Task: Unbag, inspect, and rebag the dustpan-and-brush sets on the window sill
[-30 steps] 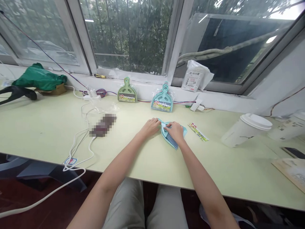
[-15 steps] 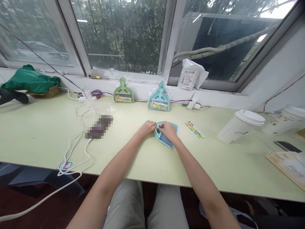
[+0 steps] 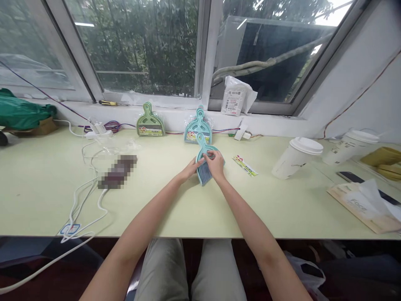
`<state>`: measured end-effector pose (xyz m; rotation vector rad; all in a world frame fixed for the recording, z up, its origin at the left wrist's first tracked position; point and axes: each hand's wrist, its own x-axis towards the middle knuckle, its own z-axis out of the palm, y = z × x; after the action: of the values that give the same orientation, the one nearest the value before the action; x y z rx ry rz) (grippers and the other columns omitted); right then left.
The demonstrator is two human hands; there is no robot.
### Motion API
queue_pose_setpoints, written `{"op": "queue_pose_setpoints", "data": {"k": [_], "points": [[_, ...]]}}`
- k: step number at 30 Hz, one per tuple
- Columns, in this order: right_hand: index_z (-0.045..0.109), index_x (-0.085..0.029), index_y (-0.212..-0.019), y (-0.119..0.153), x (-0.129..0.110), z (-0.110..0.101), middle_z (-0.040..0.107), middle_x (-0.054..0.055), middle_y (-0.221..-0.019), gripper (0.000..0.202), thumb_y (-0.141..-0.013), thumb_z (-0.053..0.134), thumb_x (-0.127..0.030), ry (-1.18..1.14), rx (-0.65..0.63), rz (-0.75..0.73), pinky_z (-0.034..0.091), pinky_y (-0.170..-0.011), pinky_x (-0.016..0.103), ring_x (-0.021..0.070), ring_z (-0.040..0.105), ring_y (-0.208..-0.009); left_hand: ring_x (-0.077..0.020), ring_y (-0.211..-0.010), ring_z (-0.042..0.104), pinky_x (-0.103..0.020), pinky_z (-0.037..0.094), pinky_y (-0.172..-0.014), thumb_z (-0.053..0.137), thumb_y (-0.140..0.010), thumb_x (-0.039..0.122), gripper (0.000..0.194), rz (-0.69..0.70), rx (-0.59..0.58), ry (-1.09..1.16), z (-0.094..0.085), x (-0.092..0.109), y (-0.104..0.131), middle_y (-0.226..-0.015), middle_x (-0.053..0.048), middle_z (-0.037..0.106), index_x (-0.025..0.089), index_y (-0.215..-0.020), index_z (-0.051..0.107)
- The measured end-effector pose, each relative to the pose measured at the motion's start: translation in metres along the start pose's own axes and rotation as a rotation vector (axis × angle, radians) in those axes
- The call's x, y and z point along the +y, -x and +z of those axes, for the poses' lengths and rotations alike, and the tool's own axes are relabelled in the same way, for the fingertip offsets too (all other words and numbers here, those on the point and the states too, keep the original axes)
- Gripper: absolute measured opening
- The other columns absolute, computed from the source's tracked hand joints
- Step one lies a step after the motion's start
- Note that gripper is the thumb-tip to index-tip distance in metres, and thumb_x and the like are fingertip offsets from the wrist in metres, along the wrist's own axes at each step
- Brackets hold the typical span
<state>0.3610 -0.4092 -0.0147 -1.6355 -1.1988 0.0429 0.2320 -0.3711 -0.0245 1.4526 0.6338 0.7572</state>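
Dustpan set (image 3: 205, 172), one, in two hands (image 3: 216, 164)

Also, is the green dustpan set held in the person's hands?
No, the green dustpan set stands by the wall, while the left hand and right hand hold a light-blue dustpan set.

Around the held dustpan set (image 3: 204, 172): one dustpan stack (image 3: 198, 126) directly behind; another dustpan stack (image 3: 151, 123) behind left; package (image 3: 233, 100) behind right, on the sill (image 3: 175, 115); label strip (image 3: 244, 166) just right; cup (image 3: 297, 159) farther right, second cup (image 3: 349, 149) beyond.
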Motion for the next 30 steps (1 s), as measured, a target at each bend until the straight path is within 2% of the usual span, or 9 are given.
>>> {"op": "queue_pose_setpoints", "data": {"k": [2, 4, 7, 11, 15, 19, 22, 25, 30], "points": [[0.066, -0.016, -0.1, -0.005, 0.007, -0.006, 0.065, 0.009, -0.099, 0.027, -0.085, 0.047, -0.03, -0.016, -0.024, -0.023, 0.045, -0.085, 0.032, 0.0182, 0.06, -0.086, -0.0264, -0.109, 0.058, -0.04, 0.049, -0.089, 0.062, -0.078, 0.045, 0.05, -0.045, 0.038, 0.089, 0.001, -0.002, -0.002, -0.121, -0.008, 0.06, 0.026, -0.122, 0.049], [0.064, -0.016, -0.106, -0.01, 0.024, -0.018, 0.063, 0.013, -0.112, 0.03, -0.086, 0.043, -0.025, 0.12, 0.054, 0.014, 0.04, -0.096, 0.039, 0.0224, 0.056, -0.104, -0.0229, -0.103, 0.06, -0.036, 0.05, -0.085, 0.065, -0.076, 0.036, 0.039, -0.073, 0.222, 0.14, -0.007, -0.004, -0.005, -0.114, -0.007, 0.061, 0.024, -0.11, 0.051], [0.059, -0.011, -0.119, -0.015, 0.059, -0.038, 0.047, 0.021, -0.137, 0.037, -0.085, 0.049, -0.024, 0.416, 0.11, 0.149, 0.019, -0.108, 0.055, 0.032, 0.034, -0.133, -0.0186, -0.089, 0.062, -0.031, 0.052, -0.076, 0.067, -0.074, 0.026, 0.028, -0.123, 0.451, 0.22, -0.033, -0.005, -0.011, -0.098, -0.004, 0.061, 0.024, -0.095, 0.049], [0.064, -0.011, -0.109, -0.017, 0.082, -0.043, 0.055, 0.018, -0.133, 0.03, -0.087, 0.046, -0.018, 0.393, -0.263, 0.116, 0.022, -0.109, 0.051, 0.0281, 0.041, -0.131, -0.0136, -0.073, 0.061, -0.026, 0.052, -0.065, 0.066, -0.074, 0.025, 0.023, -0.076, 0.592, 0.329, -0.07, -0.005, -0.016, -0.082, 0.0, 0.057, 0.025, -0.088, 0.047], [0.071, -0.022, -0.097, -0.01, 0.06, -0.02, 0.07, 0.004, -0.112, 0.028, -0.092, 0.044, -0.028, 0.113, -0.534, -0.105, 0.037, -0.103, 0.037, 0.0195, 0.06, -0.112, -0.0101, -0.065, 0.057, -0.023, 0.051, -0.062, 0.064, -0.076, 0.022, 0.021, -0.064, 0.701, 0.384, -0.089, -0.008, -0.017, -0.076, 0.003, 0.053, 0.023, -0.084, 0.044], [0.064, -0.02, -0.116, 0.006, 0.036, 0.0, 0.061, 0.009, -0.129, 0.032, -0.092, 0.047, -0.032, 0.288, -0.356, -0.104, 0.021, -0.112, 0.048, 0.0245, 0.05, -0.125, -0.0096, -0.063, 0.057, -0.022, 0.051, -0.06, 0.063, -0.077, 0.021, 0.023, -0.073, 0.715, 0.427, -0.094, -0.011, -0.016, -0.075, 0.003, 0.053, 0.023, -0.084, 0.041], [0.054, -0.016, -0.129, 0.013, 0.036, 0.003, 0.046, 0.015, -0.143, 0.042, -0.092, 0.049, -0.034, 0.463, -0.383, -0.023, 0.013, -0.111, 0.06, 0.0318, 0.033, -0.137, -0.0091, -0.062, 0.056, -0.022, 0.051, -0.059, 0.062, -0.076, 0.021, 0.024, -0.071, 0.702, 0.433, -0.094, -0.013, -0.017, -0.075, 0.004, 0.052, 0.023, -0.084, 0.04], [0.06, -0.018, -0.123, 0.01, 0.041, -0.002, 0.057, 0.014, -0.132, 0.035, -0.092, 0.049, -0.03, 0.464, -0.425, 0.014, 0.014, -0.111, 0.057, 0.0286, 0.045, -0.129, -0.0091, -0.063, 0.057, -0.023, 0.052, -0.059, 0.063, -0.075, 0.019, 0.025, -0.075, 0.678, 0.434, -0.092, -0.014, -0.018, -0.077, 0.003, 0.054, 0.023, -0.084, 0.04], [0.057, -0.02, -0.127, -0.001, 0.031, -0.009, 0.064, 0.01, -0.123, 0.042, -0.094, 0.039, -0.039, 0.115, -0.171, 0.086, 0.035, -0.105, 0.039, 0.0221, 0.059, -0.115, -0.0123, -0.072, 0.062, -0.026, 0.054, -0.064, 0.073, -0.07, 0.022, 0.035, -0.106, 0.566, 0.418, -0.078, -0.012, -0.015, -0.087, 0.0, 0.061, 0.023, -0.091, 0.045]]}}
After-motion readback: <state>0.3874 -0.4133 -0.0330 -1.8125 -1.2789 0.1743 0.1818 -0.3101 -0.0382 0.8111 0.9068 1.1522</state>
